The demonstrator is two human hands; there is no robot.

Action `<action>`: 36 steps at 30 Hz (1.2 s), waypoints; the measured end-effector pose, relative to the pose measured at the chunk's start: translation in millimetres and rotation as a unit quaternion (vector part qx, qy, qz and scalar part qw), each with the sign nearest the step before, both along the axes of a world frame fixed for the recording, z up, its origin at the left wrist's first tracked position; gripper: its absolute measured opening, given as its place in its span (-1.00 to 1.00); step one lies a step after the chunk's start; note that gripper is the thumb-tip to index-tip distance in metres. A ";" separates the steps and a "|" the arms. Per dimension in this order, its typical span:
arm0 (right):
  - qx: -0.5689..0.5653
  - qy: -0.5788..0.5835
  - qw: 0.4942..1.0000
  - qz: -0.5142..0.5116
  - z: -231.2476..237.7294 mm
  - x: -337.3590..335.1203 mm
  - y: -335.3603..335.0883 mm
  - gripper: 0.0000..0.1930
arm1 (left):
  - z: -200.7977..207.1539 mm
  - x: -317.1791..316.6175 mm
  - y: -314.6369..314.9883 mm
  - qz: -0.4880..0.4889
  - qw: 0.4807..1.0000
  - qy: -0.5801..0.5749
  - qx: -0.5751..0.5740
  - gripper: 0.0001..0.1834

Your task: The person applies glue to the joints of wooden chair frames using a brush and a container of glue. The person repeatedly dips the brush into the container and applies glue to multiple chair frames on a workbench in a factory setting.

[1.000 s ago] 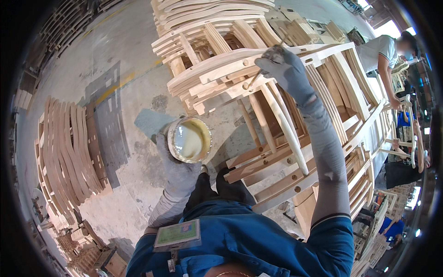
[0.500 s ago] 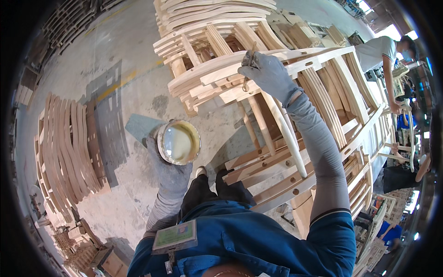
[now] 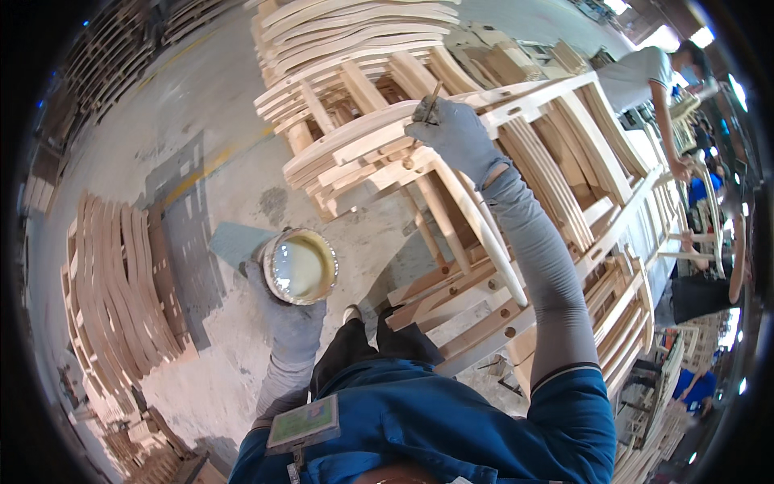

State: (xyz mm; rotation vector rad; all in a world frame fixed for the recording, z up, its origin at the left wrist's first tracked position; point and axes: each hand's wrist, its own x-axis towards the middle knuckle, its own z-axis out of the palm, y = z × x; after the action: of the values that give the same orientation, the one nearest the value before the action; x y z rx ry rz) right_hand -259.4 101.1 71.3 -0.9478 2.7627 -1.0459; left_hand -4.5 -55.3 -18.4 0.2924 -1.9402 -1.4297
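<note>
My left hand (image 3: 284, 313), in a grey glove, is closed around a round tub (image 3: 331, 278) of creamy, pale yellow liquid, held over the floor. My right hand (image 3: 461, 141), also gloved, pinches a thin stick (image 3: 436, 91) whose upper end pokes out above the fingers. The stick's lower end is hidden behind that hand, so its tip does not show. Directly under the right hand lies the end of a pale wooden chair frame (image 3: 379, 147), part of a stack of such frames. A rounded wooden leg (image 3: 484, 230) slants down beside my right forearm.
Curved wooden slats (image 3: 129, 282) stand stacked on the floor at the left. More curved pieces (image 3: 355, 28) are piled at the far side. On the right, a co-worker (image 3: 645, 81) in a light shirt handles a wooden frame (image 3: 713, 214). Cardboard (image 3: 504, 60) lies behind the stack.
The whole view has shifted a little. My right hand sits slightly farther left over the frame end, and its stick leans more to the right. The tub stays in my left hand.
</note>
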 end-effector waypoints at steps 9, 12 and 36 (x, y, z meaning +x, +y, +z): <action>-0.285 -0.056 0.957 -0.022 50.8 110.4 63.0 -0.80 | 25.7 -19.4 8.6 -0.110 0.991 -0.003 0.073 -0.23; -0.350 -0.094 0.932 0.023 48.4 159.7 78.7 -0.80 | 33.7 -27.7 22.5 -0.162 0.984 -0.004 0.078 -0.20; -0.551 -0.093 0.830 0.000 4.4 231.5 129.4 -0.80 | 58.5 -74.9 101.7 -0.426 0.778 0.096 0.451 -0.33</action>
State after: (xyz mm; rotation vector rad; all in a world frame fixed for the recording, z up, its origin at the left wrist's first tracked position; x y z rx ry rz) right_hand -27.9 230.5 75.7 -0.7659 1.8118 -2.6244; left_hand -79.4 46.4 40.1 -0.3827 -1.0548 -2.8091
